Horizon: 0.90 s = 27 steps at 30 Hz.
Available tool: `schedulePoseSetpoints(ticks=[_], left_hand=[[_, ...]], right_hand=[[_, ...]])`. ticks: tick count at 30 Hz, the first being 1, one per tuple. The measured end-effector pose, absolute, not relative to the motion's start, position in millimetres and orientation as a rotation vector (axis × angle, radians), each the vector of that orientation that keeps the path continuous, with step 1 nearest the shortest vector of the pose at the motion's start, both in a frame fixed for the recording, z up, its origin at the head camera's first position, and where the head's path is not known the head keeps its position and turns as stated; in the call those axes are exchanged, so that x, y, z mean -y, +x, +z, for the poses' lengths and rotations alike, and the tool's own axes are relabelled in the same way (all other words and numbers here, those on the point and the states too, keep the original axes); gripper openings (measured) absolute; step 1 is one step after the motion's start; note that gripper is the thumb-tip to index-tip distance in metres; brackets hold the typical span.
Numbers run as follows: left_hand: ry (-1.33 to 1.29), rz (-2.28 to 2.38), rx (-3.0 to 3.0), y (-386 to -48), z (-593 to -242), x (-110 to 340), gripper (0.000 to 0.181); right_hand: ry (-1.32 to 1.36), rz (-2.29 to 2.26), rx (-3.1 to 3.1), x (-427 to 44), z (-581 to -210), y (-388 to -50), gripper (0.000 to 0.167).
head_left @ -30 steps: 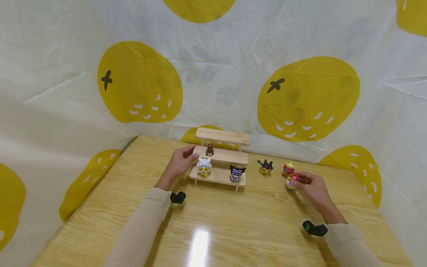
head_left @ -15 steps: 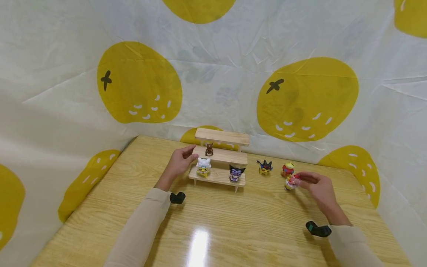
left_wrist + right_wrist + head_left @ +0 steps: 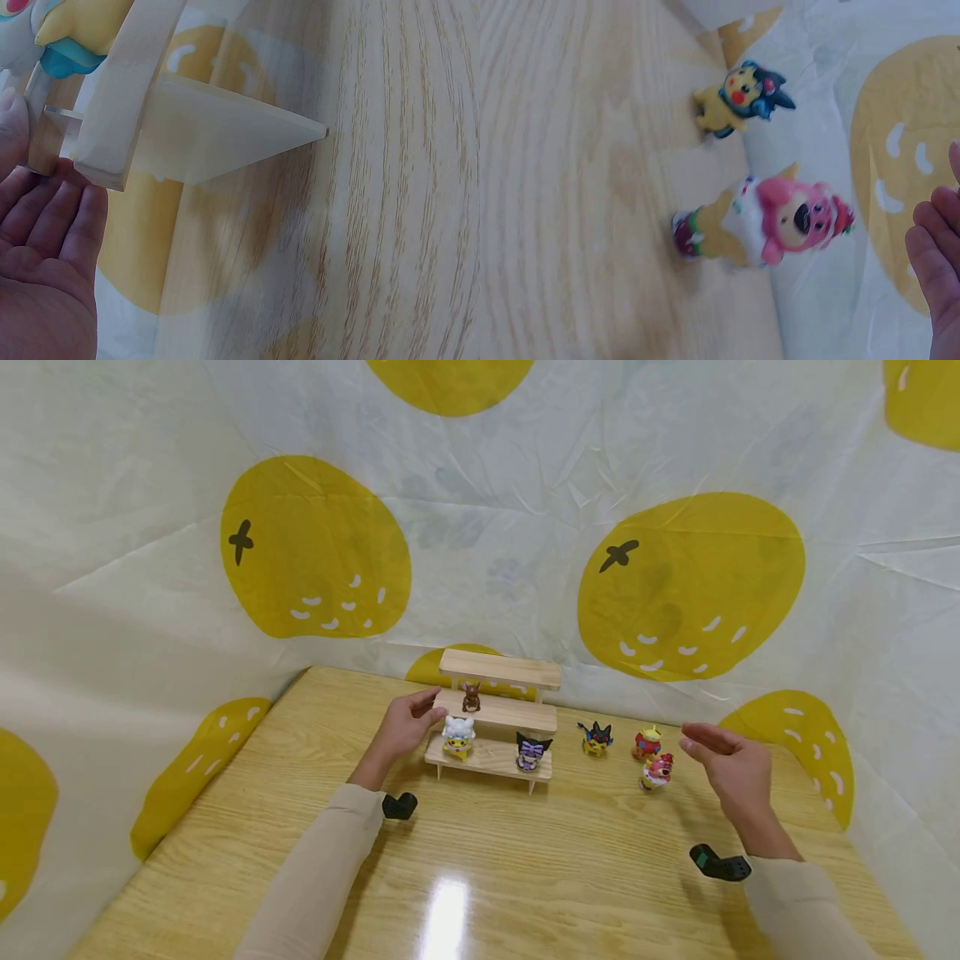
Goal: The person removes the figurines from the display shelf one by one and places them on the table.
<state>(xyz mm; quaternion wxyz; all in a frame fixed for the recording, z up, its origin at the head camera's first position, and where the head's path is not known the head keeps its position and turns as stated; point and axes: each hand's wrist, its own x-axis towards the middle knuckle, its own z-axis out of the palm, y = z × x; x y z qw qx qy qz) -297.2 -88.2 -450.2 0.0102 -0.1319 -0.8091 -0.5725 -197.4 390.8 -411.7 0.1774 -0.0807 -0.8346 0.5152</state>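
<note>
A three-tier wooden display shelf [image 3: 498, 710] stands on the table. My left hand [image 3: 405, 724] holds its middle tier at the left end, with the thumb in front and fingers around the edge. A brown figurine [image 3: 471, 697] sits on that tier. On the bottom tier are a white-hatted yellow figurine [image 3: 458, 739] and a black-and-purple figurine [image 3: 529, 752]. My right hand [image 3: 735, 772] is open, apart from the pink bear figurine [image 3: 799, 217], which stands upright on the table. Behind the bear is a red figurine with a yellow-green top [image 3: 648, 742].
A black-eared yellow figurine [image 3: 597, 740] stands between the shelf and the bear. A white cloth with yellow fruit prints [image 3: 495, 527] hangs behind the wooden table [image 3: 360, 893]. Black wrist devices [image 3: 718, 863] are on both arms.
My right hand has let go of the pink bear figurine and drawn back to the right. The figurine stays standing on the table. My left hand keeps its place at the shelf.
</note>
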Motion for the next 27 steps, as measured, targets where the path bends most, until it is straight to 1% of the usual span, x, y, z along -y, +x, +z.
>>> schedulePoseSetpoints(ticks=[9,16,23,27], left_hand=[[-0.434,-1.774,2.527,-297,-450,89,0.054],[-0.421,-1.799,2.513,-297,-452,88,0.053],[-0.423,-1.801,2.516,-297,-450,88,0.054],[-0.406,-1.806,2.521,-297,-450,88,0.053]], right_hand=[[-0.034,1.649,2.278,-363,-398,-203,0.037],[0.080,1.719,2.298,-336,-393,-207,0.040],[0.087,1.766,2.333,-314,-388,-212,0.038],[0.107,1.733,2.396,-302,-384,-215,0.041]])
